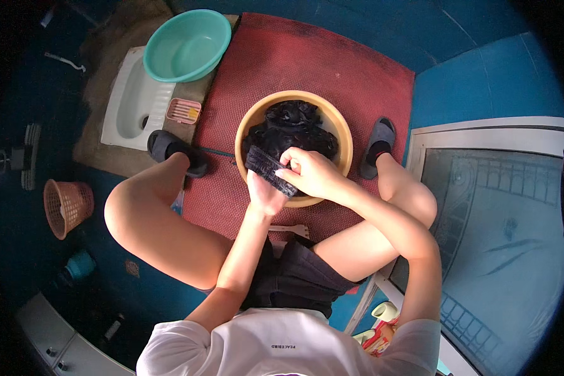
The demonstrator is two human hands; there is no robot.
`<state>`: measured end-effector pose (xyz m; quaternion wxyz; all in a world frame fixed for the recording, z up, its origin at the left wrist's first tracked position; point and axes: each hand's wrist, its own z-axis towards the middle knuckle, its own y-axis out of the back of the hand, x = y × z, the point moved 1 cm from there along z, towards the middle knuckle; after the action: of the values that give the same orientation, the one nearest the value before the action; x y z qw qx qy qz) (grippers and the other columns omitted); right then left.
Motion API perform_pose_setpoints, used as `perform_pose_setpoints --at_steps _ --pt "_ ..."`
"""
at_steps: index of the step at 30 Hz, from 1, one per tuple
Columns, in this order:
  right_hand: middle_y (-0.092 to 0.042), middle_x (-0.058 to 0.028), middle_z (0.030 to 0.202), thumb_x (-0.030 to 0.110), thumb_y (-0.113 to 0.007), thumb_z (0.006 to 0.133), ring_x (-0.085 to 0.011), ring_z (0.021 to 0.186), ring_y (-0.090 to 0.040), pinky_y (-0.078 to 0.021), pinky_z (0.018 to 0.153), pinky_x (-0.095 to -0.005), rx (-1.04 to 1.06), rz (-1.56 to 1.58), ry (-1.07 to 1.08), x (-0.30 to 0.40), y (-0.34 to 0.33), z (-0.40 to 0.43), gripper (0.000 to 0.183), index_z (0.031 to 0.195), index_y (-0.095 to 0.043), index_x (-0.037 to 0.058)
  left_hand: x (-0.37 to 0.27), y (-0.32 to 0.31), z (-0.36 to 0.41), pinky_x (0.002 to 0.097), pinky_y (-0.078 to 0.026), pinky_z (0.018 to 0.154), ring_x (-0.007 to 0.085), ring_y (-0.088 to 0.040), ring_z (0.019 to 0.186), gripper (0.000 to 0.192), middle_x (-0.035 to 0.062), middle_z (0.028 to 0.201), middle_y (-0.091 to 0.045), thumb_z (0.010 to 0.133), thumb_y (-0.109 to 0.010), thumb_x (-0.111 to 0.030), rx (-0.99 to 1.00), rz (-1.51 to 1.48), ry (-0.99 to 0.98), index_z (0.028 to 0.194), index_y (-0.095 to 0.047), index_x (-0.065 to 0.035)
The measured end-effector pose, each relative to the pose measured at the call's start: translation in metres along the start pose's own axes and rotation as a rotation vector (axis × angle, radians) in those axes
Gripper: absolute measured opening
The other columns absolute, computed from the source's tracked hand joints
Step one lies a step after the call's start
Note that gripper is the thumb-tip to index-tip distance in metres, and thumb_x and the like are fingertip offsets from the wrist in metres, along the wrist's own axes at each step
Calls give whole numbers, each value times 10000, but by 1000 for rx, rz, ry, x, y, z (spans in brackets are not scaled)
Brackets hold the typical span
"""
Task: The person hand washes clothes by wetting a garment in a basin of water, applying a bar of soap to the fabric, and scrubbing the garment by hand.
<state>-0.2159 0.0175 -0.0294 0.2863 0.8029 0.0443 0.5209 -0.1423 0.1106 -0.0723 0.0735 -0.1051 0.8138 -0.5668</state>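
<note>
Above a yellow plastic basin [347,164], my left hand [265,195] supports a ribbed dark band of fabric [269,170], which looks like a cuff or waistband. The band lies across the fingers and hides most of them. From the right, my right hand [312,173] meets the band with curled fingers, its thumb tip on the fabric's edge. Black wet-looking clothes [293,134] lie bunched in the basin, beyond both hands. Whether the band joins these clothes is hidden by my hands. The basin stands on a red textured mat [282,56] between my feet.
A green basin [188,47] overlaps a white squat toilet [134,101] at the upper left. Beside the toilet sits a pink soap dish [184,111]. A pale brush [289,229] lies near my lap. A waste basket [68,207] stands left; a glazed door [493,211] is at right.
</note>
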Motion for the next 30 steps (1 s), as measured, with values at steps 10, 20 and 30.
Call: perform_pose_setpoints --at_steps 10,20,30 --pt "-469 66 637 100 -601 786 -9 608 -407 -336 532 -191 418 479 -122 -8 21 -4 114 712 -532 46 -1 53 19 218 -439 602 74 -534 687 241 -10 783 -569 884 -417 -216 -167 774 -480 829 -554 -26" --pt "-480 61 689 99 -601 792 -4 650 -422 -352 566 -172 648 684 -23 8 22 -23 115 747 -515 37 -17 63 28 225 -428 563 78 -528 619 61 -5 714 -583 767 -556 -47 -351 1115 -702 754 -578 8" --pt "-425 64 662 100 -604 799 -7 625 -378 -328 544 -180 572 661 -23 1 23 -21 146 751 -479 40 -5 63 27 368 -410 922 240 -517 1039 389 98 1149 -539 878 -450 -295 -308 171 34 1136 -496 -7"
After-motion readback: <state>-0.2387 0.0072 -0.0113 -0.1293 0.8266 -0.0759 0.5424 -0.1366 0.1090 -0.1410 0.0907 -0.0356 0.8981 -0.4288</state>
